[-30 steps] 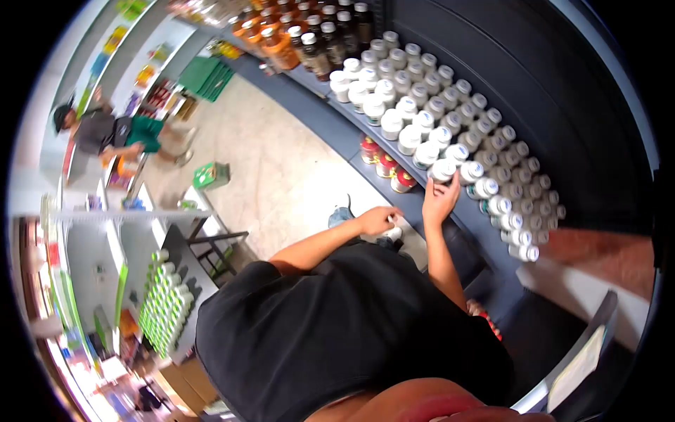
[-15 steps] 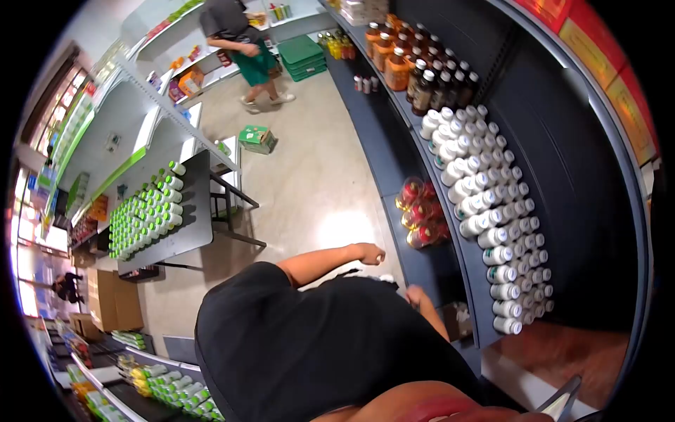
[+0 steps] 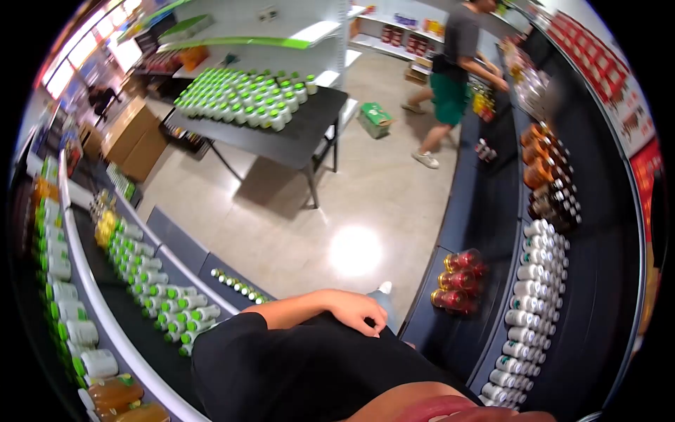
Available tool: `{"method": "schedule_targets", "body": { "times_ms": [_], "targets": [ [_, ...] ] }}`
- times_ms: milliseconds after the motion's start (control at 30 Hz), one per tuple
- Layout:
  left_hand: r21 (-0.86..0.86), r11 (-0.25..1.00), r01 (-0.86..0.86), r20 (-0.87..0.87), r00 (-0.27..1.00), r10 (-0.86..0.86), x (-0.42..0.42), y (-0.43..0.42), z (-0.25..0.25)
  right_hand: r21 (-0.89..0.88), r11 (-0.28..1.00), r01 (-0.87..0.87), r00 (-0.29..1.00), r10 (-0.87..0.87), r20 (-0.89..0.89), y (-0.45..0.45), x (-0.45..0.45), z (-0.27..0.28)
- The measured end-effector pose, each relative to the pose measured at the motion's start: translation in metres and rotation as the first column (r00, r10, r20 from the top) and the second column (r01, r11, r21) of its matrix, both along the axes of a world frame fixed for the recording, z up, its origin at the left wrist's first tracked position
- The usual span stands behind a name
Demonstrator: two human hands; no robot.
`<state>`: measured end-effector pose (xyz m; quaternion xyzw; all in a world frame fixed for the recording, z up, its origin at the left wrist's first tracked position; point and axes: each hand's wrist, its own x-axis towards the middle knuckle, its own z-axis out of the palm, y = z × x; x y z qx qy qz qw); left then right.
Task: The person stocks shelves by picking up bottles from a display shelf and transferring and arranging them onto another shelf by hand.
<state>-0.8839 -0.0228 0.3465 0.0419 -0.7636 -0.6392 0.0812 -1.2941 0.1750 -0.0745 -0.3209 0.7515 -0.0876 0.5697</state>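
Observation:
My left hand (image 3: pixel 357 311) is in front of my black shirt, at the lower middle. Its fingers curl in loosely, with a small gap beside the thumb and nothing seen in it. Of my right hand (image 3: pixel 410 344) only a sliver of skin shows past the shirt's edge; its fingers are hidden. To the right, red jars with gold lids (image 3: pixel 459 281) are packed on the low dark shelf. Rows of white bottles (image 3: pixel 527 302) fill the shelf above. Left of me, white bottles with green caps (image 3: pixel 158 281) stand on a curved shelf. Neither hand visibly touches any goods.
A black table (image 3: pixel 309 130) bears many green-capped bottles. Beyond it, a green box (image 3: pixel 375 119) lies on the floor. Another person (image 3: pixel 453 77) in green shorts reaches toward the right shelf. Large cardboard boxes (image 3: pixel 133 137) stand at the left. Brown bottles (image 3: pixel 555 200) line the right shelf.
My view has swung left, so the table and left shelves show more fully. My right hand has mostly gone behind my shirt. The other person is now by the right shelf.

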Motion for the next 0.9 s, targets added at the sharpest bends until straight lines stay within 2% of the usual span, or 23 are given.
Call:
{"method": "schedule_targets", "body": {
  "times_ms": [67,100,133,167,200,233,267,300,333,367,400,467,500,633,700,767,833,867,900],
  "targets": [
    [0.032,0.998,-0.059,-0.037,0.998,0.060,0.033,0.017,0.004,-0.111,0.976,-0.188,0.982,0.187,-0.013,-0.017,0.015,-0.018],
    [0.041,0.992,-0.120,-0.084,0.989,0.123,0.047,0.025,0.007,-0.289,0.874,-0.391,0.912,0.411,0.009,-0.031,0.012,-0.038],
    [0.053,0.983,-0.177,-0.113,0.977,0.182,0.061,0.034,0.009,-0.028,1.000,0.013,0.992,-0.009,0.126,-0.056,0.044,0.011],
    [0.062,0.971,-0.231,-0.146,0.960,0.238,0.072,0.041,0.010,0.034,0.999,0.018,0.968,-0.026,0.248,-0.083,0.053,0.033],
    [0.071,0.957,-0.281,-0.187,0.939,0.289,0.080,0.046,0.010,-0.143,0.968,-0.207,0.953,0.232,0.196,-0.107,0.043,0.012],
    [0.049,0.946,-0.321,-0.155,0.933,0.324,0.090,0.049,0.004,-0.298,0.859,-0.415,0.880,0.462,0.107,-0.124,0.036,-0.009],
    [0.036,0.945,-0.324,-0.127,0.937,0.326,0.102,0.050,-0.001,0.031,0.989,-0.146,0.988,0.144,0.050,-0.152,0.071,0.050],
    [0.019,0.945,-0.326,-0.098,0.940,0.326,0.113,0.049,-0.006,0.114,0.973,-0.199,0.980,0.200,0.005,-0.178,0.076,0.048],
    [-0.009,0.945,-0.328,-0.064,0.943,0.327,0.127,0.044,-0.010,0.091,0.982,-0.167,0.986,0.167,0.009,-0.199,0.088,0.049],
    [0.042,0.923,-0.382,-0.130,0.914,0.385,0.137,0.044,-0.013,0.095,0.978,-0.188,0.980,0.193,-0.052,-0.223,0.100,0.052],
    [0.057,0.919,-0.390,-0.081,0.916,0.393,0.151,0.039,-0.014,0.101,0.973,-0.210,0.970,0.220,-0.107,-0.245,0.114,0.050],
    [0.094,0.908,-0.409,0.029,0.912,0.408,0.180,0.030,-0.013,0.080,0.970,-0.231,0.967,0.238,-0.090,-0.281,0.145,0.042],
    [0.066,0.904,-0.423,0.003,0.906,0.424,0.196,0.023,-0.014,0.072,0.968,-0.242,0.966,0.247,-0.081,-0.299,0.162,0.038],
    [0.139,0.866,-0.481,0.011,0.875,0.484,0.259,-0.005,0.003,0.105,0.928,-0.359,0.926,0.368,-0.085,-0.353,0.255,0.020],
    [0.189,0.829,-0.526,0.026,0.847,0.531,0.288,-0.021,0.024,0.168,0.878,-0.447,0.886,0.461,-0.052,-0.376,0.312,0.016],
    [0.168,0.830,-0.532,0.096,0.847,0.523,0.313,-0.038,0.032,0.224,0.794,-0.566,0.811,0.585,-0.024,-0.399,0.364,0.000],
    [0.201,0.810,-0.551,0.161,0.834,0.528,0.334,-0.047,0.031,0.242,0.512,-0.824,0.543,0.836,0.079,-0.431,0.424,-0.047],
    [0.201,0.820,-0.536,0.193,0.842,0.503,0.347,-0.049,0.026,0.186,0.524,-0.831,0.538,0.842,0.034,-0.441,0.462,-0.040],
    [0.199,0.833,-0.517,0.220,0.852,0.476,0.363,-0.050,0.019,0.038,0.544,-0.839,0.545,0.836,0.071,-0.454,0.495,-0.043]
  ]
}}
